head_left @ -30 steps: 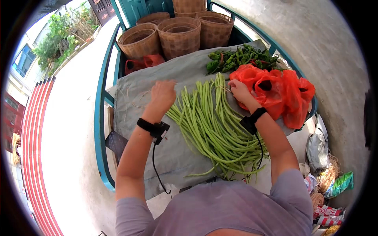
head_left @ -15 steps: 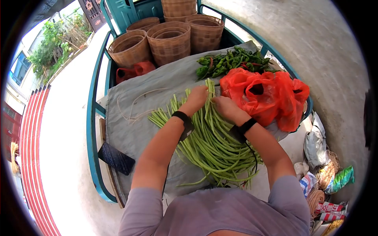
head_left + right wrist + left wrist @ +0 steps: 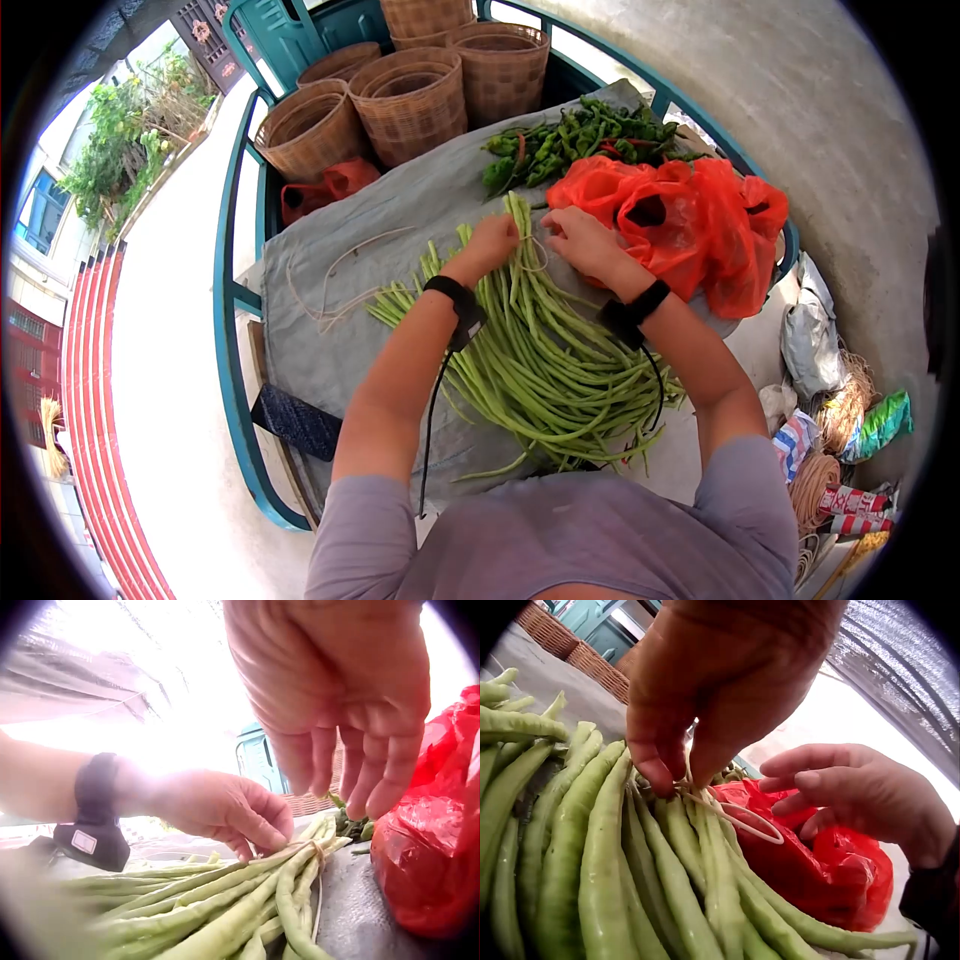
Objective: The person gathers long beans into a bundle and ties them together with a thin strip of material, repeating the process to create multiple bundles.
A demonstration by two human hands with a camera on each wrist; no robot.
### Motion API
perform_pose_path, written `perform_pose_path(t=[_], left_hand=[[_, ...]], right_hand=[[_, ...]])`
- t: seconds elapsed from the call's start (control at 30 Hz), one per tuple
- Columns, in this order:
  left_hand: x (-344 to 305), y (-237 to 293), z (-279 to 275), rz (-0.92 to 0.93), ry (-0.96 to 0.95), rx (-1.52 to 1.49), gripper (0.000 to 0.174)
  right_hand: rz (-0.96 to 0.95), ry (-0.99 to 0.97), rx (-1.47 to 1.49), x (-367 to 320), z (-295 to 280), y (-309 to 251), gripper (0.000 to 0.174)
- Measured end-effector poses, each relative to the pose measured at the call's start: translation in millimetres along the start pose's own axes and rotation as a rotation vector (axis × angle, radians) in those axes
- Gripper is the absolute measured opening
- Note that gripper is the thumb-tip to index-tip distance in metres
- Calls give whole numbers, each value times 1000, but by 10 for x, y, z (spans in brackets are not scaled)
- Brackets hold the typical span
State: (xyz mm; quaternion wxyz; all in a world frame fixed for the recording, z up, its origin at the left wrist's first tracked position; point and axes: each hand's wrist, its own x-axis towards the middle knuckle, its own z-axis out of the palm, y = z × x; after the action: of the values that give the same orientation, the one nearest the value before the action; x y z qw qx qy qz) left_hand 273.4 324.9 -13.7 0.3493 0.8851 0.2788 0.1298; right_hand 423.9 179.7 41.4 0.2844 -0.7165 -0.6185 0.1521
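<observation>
Green beans (image 3: 545, 345) | under left hand (image 3: 492, 243), beside right hand (image 3: 587, 245) | hands: left pinching string (image 3: 735, 819), right loosely spread

Shirt (image 3: 590, 525), one: plain greyish mauve, short sleeves (image 3: 360, 530), rounded neckline (image 3: 600, 579). Left wrist strap (image 3: 447, 291), right wrist strap (image 3: 648, 302): black, broad. Left camera housing (image 3: 468, 328), right camera housing (image 3: 621, 324): black, boxy; the left bears a pale rectangular label (image 3: 84, 841). Left cable (image 3: 433, 415), right cable (image 3: 661, 380): thin, black, each runs from its housing.

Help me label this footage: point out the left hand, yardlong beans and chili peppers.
Left hand (image 3: 488, 245), head view: back of hand.
Yardlong beans (image 3: 558, 352), head view: middle of spread.
Chili peppers (image 3: 590, 140), head view: pile's middle.
</observation>
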Motion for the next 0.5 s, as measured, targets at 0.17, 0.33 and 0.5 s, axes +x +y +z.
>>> perform_pose_path(t=[0.17,0.33,0.5], left_hand=[[-11,-116,65,130,94,-18,16],[-67,-188,122,162,160,96,23],[-54,-85,94,103,109,110,23]], right_hand=[[-95,-325,-84,174,115,5,20],[-113,-277,-245,40,186,-65,18],[-193,-107,-203,-12,309,33,15]])
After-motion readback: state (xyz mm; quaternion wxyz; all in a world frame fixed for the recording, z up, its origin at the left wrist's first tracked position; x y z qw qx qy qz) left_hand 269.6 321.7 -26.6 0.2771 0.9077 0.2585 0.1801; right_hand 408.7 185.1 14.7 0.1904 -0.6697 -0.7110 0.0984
